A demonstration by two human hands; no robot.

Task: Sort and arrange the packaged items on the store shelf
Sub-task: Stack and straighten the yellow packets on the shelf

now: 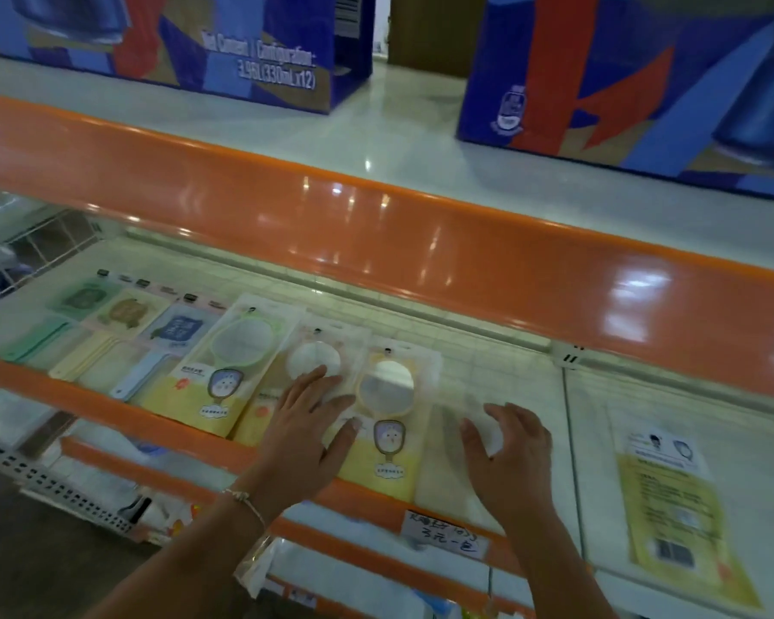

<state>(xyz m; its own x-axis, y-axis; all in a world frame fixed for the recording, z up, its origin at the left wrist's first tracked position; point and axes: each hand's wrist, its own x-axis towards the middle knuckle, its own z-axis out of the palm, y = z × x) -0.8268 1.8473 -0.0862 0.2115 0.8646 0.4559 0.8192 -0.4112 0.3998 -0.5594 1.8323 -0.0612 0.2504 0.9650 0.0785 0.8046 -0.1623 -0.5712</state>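
The left hand (307, 428) lies flat, fingers straight, on a packaged mirror (287, 386), with a yellow-rimmed mirror pack (387, 422) between it and the right hand (510, 453). The right hand hovers with curled fingers over a blurred clear pack (452, 444). Well right of it lies a face-down pack (675, 507). Left of the left hand sits a green-rimmed mirror pack (229, 364).

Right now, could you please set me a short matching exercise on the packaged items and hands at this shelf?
Things:
1. green-rimmed mirror package
2. lone yellow package lying back-side up
3. left hand
4. right hand

States:
A. fingers curled above the shelf
B. apart, far right
C. flat on a white-rimmed mirror package
D. left of both hands

Pairs: 1-D, 2-B, 3-C, 4-A
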